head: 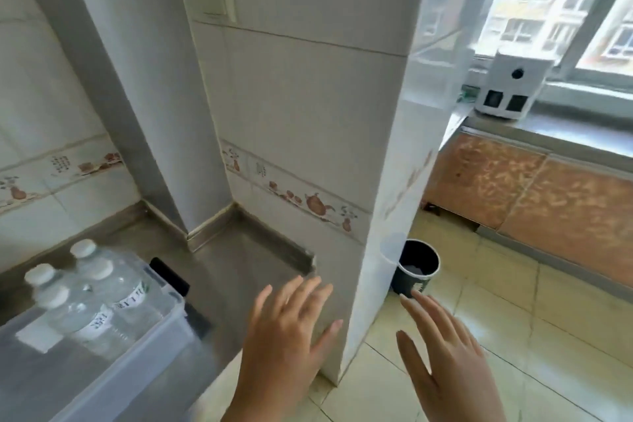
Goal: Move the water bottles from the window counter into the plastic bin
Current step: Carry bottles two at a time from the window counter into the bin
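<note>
Bin (pixel 164 346): two bottles (pixel 102 284) inside
Hands: left hand (pixel 287 336), right hand (pixel 445 353) — both spread, empty
Next: likely back to window counter (pixel 565 127) — fetch another

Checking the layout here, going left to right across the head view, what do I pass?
Plastic bin holding water bottles → left hand → tiled pillar → right hand → white device on the window counter.
</note>
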`<action>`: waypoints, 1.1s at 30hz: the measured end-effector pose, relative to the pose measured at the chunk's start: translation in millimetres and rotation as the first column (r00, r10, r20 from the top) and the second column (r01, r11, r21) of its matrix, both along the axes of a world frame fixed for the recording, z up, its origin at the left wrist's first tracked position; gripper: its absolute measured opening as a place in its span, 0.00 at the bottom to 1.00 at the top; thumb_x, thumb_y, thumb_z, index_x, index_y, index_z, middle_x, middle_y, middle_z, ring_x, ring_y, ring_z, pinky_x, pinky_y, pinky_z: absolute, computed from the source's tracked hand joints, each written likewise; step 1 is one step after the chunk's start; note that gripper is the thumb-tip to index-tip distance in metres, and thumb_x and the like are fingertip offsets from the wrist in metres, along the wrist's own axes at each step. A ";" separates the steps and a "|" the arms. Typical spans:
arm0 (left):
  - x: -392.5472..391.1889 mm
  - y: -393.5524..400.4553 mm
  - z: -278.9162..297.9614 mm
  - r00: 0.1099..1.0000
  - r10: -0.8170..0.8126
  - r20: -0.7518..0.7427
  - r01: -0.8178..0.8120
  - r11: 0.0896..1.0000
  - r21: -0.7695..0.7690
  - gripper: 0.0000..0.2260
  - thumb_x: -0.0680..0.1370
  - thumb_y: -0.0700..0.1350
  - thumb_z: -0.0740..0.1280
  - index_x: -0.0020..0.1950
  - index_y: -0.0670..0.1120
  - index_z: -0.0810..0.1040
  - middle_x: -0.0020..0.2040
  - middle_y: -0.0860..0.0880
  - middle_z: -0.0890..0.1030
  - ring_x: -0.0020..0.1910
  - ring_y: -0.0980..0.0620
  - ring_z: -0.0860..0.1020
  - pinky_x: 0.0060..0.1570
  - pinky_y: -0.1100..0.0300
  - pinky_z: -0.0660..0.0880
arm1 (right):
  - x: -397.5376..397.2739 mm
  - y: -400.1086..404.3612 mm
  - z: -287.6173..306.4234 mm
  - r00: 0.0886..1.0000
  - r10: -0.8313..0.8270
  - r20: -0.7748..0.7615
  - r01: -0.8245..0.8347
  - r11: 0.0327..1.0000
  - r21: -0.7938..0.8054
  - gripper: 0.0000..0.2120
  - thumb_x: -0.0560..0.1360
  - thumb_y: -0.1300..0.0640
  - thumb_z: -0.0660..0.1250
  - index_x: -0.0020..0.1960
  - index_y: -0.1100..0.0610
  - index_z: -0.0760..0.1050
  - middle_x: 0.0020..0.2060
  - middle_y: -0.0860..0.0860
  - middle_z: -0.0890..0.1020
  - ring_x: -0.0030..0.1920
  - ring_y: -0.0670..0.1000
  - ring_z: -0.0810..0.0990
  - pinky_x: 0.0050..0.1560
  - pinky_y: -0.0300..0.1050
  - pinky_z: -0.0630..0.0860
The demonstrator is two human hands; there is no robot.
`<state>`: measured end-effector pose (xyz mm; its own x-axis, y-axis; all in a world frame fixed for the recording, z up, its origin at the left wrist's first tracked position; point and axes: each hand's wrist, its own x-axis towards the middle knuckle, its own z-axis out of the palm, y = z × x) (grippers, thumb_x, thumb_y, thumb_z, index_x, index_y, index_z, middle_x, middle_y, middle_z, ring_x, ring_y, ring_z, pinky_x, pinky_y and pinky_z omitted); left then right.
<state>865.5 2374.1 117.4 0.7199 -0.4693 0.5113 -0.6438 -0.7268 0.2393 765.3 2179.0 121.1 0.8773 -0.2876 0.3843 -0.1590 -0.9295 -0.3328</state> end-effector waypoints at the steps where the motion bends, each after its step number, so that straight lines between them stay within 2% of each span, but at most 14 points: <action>1: -10.0 -19.3 1.4 0.999 -0.033 -0.024 0.034 0.999 0.013 0.20 0.79 0.62 0.55 0.60 0.54 0.80 0.58 0.54 0.84 0.57 0.51 0.82 0.57 0.43 0.77 | -15.6 -14.7 -0.2 0.999 -0.038 -0.003 0.038 0.999 -0.005 0.27 0.79 0.39 0.44 0.64 0.50 0.73 0.63 0.49 0.78 0.64 0.50 0.72 0.57 0.54 0.75; 5: -49.9 -87.8 -0.2 0.983 -0.174 -0.061 0.177 0.983 0.044 0.19 0.75 0.60 0.61 0.59 0.53 0.82 0.59 0.55 0.83 0.59 0.52 0.80 0.62 0.49 0.70 | -76.0 -66.3 -3.5 0.982 -0.188 0.003 0.188 0.982 0.021 0.27 0.79 0.39 0.44 0.63 0.50 0.74 0.62 0.49 0.78 0.64 0.52 0.73 0.55 0.59 0.76; 8: -70.5 -132.0 -3.6 0.966 -0.247 -0.077 0.251 0.967 0.043 0.19 0.75 0.60 0.61 0.59 0.53 0.82 0.59 0.55 0.83 0.59 0.53 0.80 0.61 0.50 0.66 | -113.5 -95.8 -3.9 0.963 -0.268 0.001 0.268 0.963 0.026 0.27 0.79 0.39 0.44 0.64 0.51 0.74 0.63 0.49 0.77 0.65 0.51 0.72 0.56 0.59 0.76; 11: -86.1 -178.0 -0.6 0.938 -0.336 -0.089 0.341 0.939 0.047 0.20 0.75 0.60 0.60 0.59 0.53 0.82 0.59 0.55 0.82 0.60 0.52 0.80 0.62 0.49 0.66 | -142.6 -122.3 2.0 0.936 -0.351 0.007 0.350 0.936 0.045 0.27 0.79 0.39 0.43 0.63 0.50 0.74 0.63 0.48 0.77 0.65 0.49 0.69 0.58 0.55 0.74; 13: -93.3 -212.3 2.4 0.910 -0.406 -0.083 0.411 0.909 0.065 0.20 0.75 0.60 0.60 0.60 0.52 0.81 0.60 0.55 0.82 0.60 0.52 0.80 0.63 0.49 0.65 | -157.3 -142.1 4.6 0.910 -0.415 0.013 0.414 0.909 0.055 0.27 0.79 0.39 0.43 0.62 0.51 0.74 0.63 0.49 0.77 0.65 0.49 0.68 0.59 0.49 0.69; 15: -95.8 -246.5 3.7 0.877 -0.472 -0.089 0.479 0.875 0.077 0.20 0.76 0.60 0.60 0.61 0.53 0.80 0.61 0.55 0.81 0.61 0.53 0.79 0.64 0.50 0.65 | -167.4 -162.5 5.6 0.881 -0.472 0.014 0.471 0.880 0.064 0.27 0.79 0.40 0.44 0.63 0.51 0.74 0.64 0.50 0.77 0.66 0.49 0.69 0.60 0.48 0.69; 22: -78.4 -379.3 2.8 0.766 -0.635 -0.102 0.642 0.765 0.050 0.20 0.75 0.60 0.61 0.62 0.52 0.80 0.63 0.55 0.81 0.63 0.53 0.78 0.63 0.49 0.66 | -172.5 -255.1 0.9 0.766 -0.643 0.017 0.641 0.765 0.066 0.27 0.79 0.39 0.44 0.63 0.50 0.75 0.63 0.50 0.77 0.66 0.49 0.69 0.60 0.49 0.72; 26: -56.3 -457.8 3.0 0.698 -0.711 -0.088 0.716 0.697 0.050 0.22 0.76 0.61 0.60 0.64 0.53 0.79 0.64 0.55 0.80 0.65 0.53 0.77 0.64 0.46 0.67 | -158.7 -312.7 4.4 0.697 -0.717 0.026 0.716 0.697 0.041 0.26 0.79 0.40 0.44 0.63 0.49 0.74 0.63 0.48 0.77 0.66 0.48 0.68 0.60 0.50 0.69; 28: -47.5 -496.3 5.6 0.660 -0.746 -0.081 0.750 0.660 0.039 0.22 0.76 0.61 0.60 0.64 0.53 0.79 0.64 0.55 0.80 0.65 0.54 0.76 0.65 0.47 0.65 | -152.1 -339.3 5.7 0.667 -0.744 0.041 0.743 0.668 0.035 0.25 0.80 0.41 0.45 0.62 0.49 0.74 0.62 0.48 0.77 0.65 0.48 0.68 0.59 0.50 0.71; 33: -41.7 -585.4 10.2 0.531 -0.847 -0.041 0.847 0.529 0.048 0.22 0.76 0.61 0.59 0.63 0.52 0.80 0.63 0.55 0.81 0.65 0.56 0.70 0.66 0.48 0.62 | -148.8 -398.6 8.6 0.553 -0.832 0.037 0.830 0.554 0.057 0.25 0.79 0.41 0.44 0.64 0.49 0.74 0.63 0.49 0.77 0.64 0.52 0.73 0.59 0.52 0.73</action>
<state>823.8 1788.7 127.6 -0.0253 -0.8882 0.4587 -0.9621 0.1463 0.2303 616.4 1780.4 129.7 0.2202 -0.8899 0.3994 -0.8371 -0.3826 -0.3911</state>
